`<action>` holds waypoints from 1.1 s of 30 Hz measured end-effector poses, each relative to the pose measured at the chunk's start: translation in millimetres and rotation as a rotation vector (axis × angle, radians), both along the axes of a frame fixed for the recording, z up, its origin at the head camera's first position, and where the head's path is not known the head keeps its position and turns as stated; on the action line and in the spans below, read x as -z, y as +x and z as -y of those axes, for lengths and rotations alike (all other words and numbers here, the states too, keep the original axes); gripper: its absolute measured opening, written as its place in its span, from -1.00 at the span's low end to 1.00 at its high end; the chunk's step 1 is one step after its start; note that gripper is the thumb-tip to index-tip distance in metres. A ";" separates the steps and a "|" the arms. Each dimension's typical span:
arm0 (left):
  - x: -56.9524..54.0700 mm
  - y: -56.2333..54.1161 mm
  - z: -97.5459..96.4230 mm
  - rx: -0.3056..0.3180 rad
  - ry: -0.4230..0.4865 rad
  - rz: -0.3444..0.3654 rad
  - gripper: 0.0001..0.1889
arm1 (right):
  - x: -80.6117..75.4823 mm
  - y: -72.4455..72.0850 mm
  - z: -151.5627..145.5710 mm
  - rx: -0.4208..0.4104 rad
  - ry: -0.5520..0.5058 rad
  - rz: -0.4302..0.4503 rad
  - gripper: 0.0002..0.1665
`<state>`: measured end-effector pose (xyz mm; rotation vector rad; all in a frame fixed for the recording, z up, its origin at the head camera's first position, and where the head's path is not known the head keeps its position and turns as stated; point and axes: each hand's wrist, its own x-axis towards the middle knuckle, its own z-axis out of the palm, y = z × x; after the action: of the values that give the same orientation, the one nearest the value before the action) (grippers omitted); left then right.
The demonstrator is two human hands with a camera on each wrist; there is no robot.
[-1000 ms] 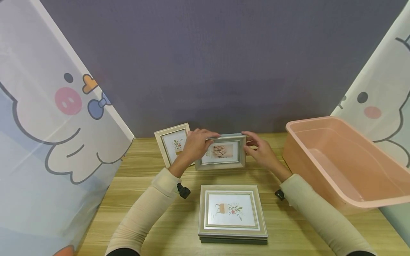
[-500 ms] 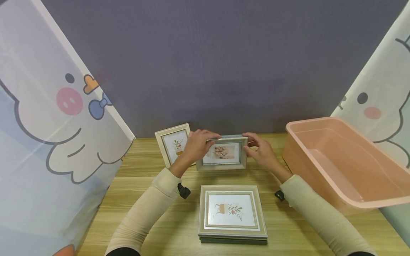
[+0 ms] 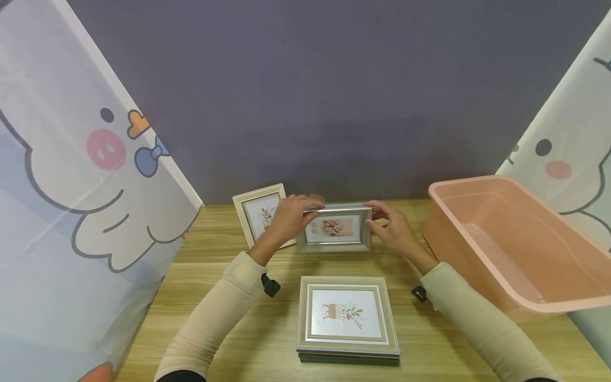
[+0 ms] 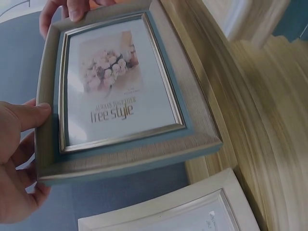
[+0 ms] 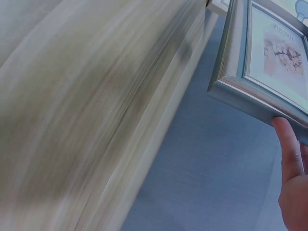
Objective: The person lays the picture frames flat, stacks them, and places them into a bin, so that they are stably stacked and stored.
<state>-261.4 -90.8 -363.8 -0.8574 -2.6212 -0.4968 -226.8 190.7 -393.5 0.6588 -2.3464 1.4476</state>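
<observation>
Between both hands stands a silvery-beige picture frame with a flower photo, on its long side near the back of the table. My left hand pinches its upper left part, thumb on the front and fingers behind. At the right end, my right hand holds the frame with its thumb at the front edge and fingers over the top corner. Beside the left hand, a cream picture frame with a plant drawing leans upright at a slant, partly hidden by that hand.
A stack of picture frames lies on the wooden table in front of the hands. To the right stands a large pink plastic tub. A dark grey wall rises behind the table.
The silvery-beige picture frame has shifted slightly to the right with the right hand on it. The left hand has hardly moved; the view has turned a little.
</observation>
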 end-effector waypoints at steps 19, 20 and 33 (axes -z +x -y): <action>-0.9 -2.7 34.1 0.000 0.168 0.250 -0.68 | 4.2 -0.8 -16.4 0.001 -0.041 -0.022 -0.47; -0.5 -3.4 35.4 0.012 0.185 0.271 -0.67 | 4.1 -0.5 -16.7 -0.002 -0.046 -0.020 -0.48; 9.2 -26.4 53.6 0.217 0.514 0.718 -0.40 | -1.9 5.0 -19.9 -0.047 -0.129 -0.039 -0.49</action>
<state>-287.8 -144.4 -373.1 -0.8974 -2.7494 -1.7203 -221.9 210.6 -391.6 0.7049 -2.2008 1.5760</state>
